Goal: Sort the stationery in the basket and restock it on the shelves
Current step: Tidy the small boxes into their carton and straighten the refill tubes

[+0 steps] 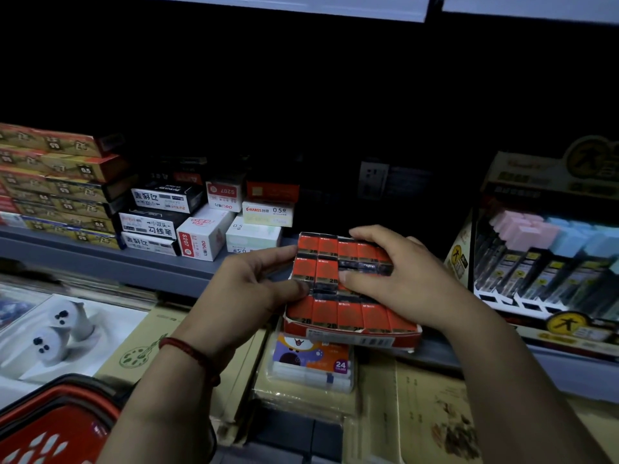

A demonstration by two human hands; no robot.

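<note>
An open red carton (pixel 351 333) packed with small red-and-black 2B erasers sits tilted at the front edge of the grey shelf (pixel 140 266). My left hand (pixel 248 286) holds its left side, the thumb on one eraser (pixel 326 276) and the fingers along the upper rows. My right hand (pixel 398 276) pinches a row of erasers (pixel 365 257) at the top right, fingers over the far edge and thumb pressed in front. The red basket (pixel 57 426) shows at the lower left corner.
Stacked pen-refill boxes (pixel 60 185) and white and black boxes (pixel 201 216) fill the shelf's left. A display of pencil leads and pastel erasers (pixel 549 259) stands at the right. Below lie a 24-colour set (pixel 313 363), paper pads (pixel 432 416) and a white boxed item (pixel 63 333).
</note>
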